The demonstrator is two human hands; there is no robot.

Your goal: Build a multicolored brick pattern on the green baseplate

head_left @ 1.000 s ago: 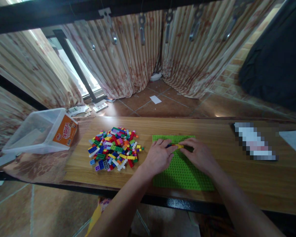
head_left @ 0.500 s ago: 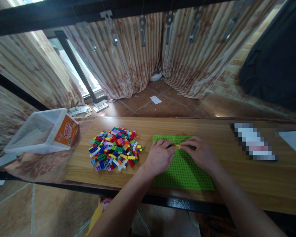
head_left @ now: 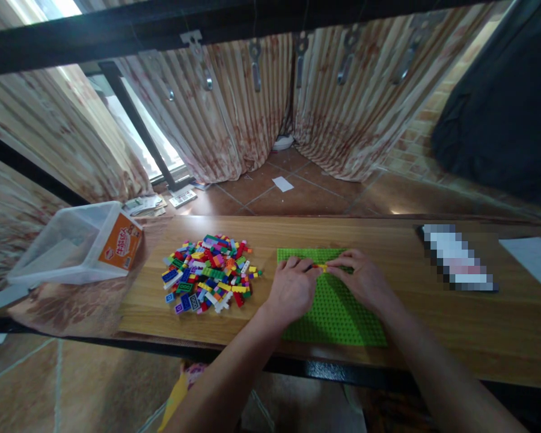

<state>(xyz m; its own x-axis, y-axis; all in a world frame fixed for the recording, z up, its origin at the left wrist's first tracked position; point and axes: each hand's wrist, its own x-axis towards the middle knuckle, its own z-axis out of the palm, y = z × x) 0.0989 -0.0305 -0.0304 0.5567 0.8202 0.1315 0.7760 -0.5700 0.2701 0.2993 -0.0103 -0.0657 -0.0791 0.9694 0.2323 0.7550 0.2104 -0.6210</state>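
A green studded baseplate (head_left: 333, 316) lies flat on the wooden table (head_left: 433, 325). My left hand (head_left: 293, 287) and my right hand (head_left: 365, 279) rest on its far half, fingertips meeting. Between them they pinch a small row of bricks (head_left: 321, 266), yellow with a red and a dark piece, held down against the plate. Most of that row is hidden by my fingers. A heap of loose coloured bricks (head_left: 210, 273) lies just left of the plate, a hand's width from my left hand.
A clear plastic tub with an orange label (head_left: 79, 243) sits tilted at the table's left end on a patterned cloth. A blurred flat object (head_left: 457, 257) and a white sheet (head_left: 534, 255) lie at the right. Curtains hang behind the table.
Both hands stay together on the bricks at the plate's far half. The view has drifted slightly, and the fingers have closed in a little tighter on the row.
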